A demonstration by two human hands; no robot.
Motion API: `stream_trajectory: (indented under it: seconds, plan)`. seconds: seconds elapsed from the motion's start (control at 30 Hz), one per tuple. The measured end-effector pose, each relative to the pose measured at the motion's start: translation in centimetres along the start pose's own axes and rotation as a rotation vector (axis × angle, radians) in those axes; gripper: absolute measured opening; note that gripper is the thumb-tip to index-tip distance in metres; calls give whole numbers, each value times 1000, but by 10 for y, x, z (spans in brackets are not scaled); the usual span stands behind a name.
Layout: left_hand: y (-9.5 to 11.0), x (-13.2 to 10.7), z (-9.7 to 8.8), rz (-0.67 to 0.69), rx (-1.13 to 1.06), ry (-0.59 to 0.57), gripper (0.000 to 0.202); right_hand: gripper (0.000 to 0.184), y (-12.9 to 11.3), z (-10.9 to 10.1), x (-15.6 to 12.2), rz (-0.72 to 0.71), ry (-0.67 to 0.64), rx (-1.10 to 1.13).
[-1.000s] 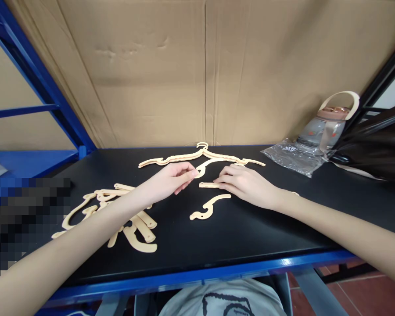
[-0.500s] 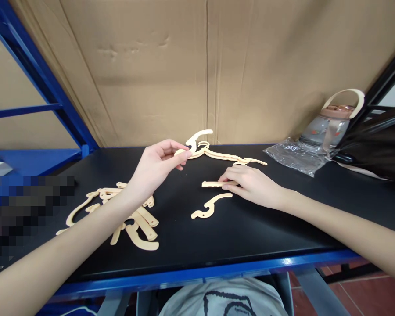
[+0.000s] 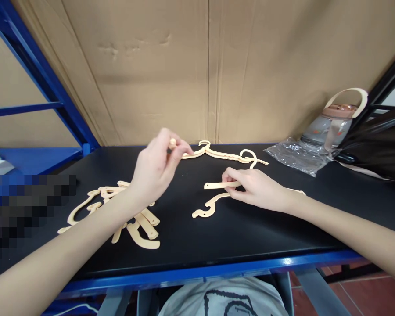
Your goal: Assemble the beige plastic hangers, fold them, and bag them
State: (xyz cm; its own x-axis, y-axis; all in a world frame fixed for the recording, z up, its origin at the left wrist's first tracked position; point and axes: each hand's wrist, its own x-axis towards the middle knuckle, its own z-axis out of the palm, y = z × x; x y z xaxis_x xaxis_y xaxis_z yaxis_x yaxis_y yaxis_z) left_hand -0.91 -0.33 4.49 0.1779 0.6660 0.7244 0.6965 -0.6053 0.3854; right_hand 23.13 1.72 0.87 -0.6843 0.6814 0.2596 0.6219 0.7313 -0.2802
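Evidently, both hands were curled in close pinches. The left hand (image 3: 154, 167) held a cream piece (image 3: 172, 143) above the surface (image 3: 191, 243), one rounded end showing, the rest hidden. The right hand (image 3: 254, 186) pinched a flat bar (image 3: 214, 185) low over the surface, its left end jutting free. Both looked light, stiff and smooth, like moulded plastic, perhaps a little slippery; the bar probably suited a grip on its long edges. Just below it lay a curved part (image 3: 209, 213), its slim tail likely the weakest spot, its broad middle the safer hold. A hook (image 3: 256, 159) rose beyond the right hand; whether that hand held it, I could not tell. Farther back lay a hanger (image 3: 222, 155), with loose parts (image 3: 148, 227) heaped at left and a bottle (image 3: 319, 135) at far right.
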Motion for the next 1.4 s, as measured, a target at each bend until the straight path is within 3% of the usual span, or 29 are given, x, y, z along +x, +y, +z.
stream_trajectory:
  seconds: [0.23,0.33,0.57,0.77,0.87,1.07,1.4]
  plan:
    - [-3,0,6,165,120,-543,28,7,3,3,0,-35,21,-37]
    - [-11,1,9,152,81,-676,32,8,4,2,0,-29,11,-41]
    - [-11,-3,8,-83,-17,-653,24,8,7,5,0,-23,19,-50]
    - [-14,-4,10,-45,-57,-826,23,6,8,4,0,24,22,-54]
    - [-16,-3,10,-40,-40,-857,30,9,7,1,0,39,-2,-19]
    - [-15,-2,10,-101,-72,-906,25,11,7,1,0,37,-4,11]
    - [-16,-1,9,-67,-153,-1071,34,15,0,1,-3,-162,58,-145]
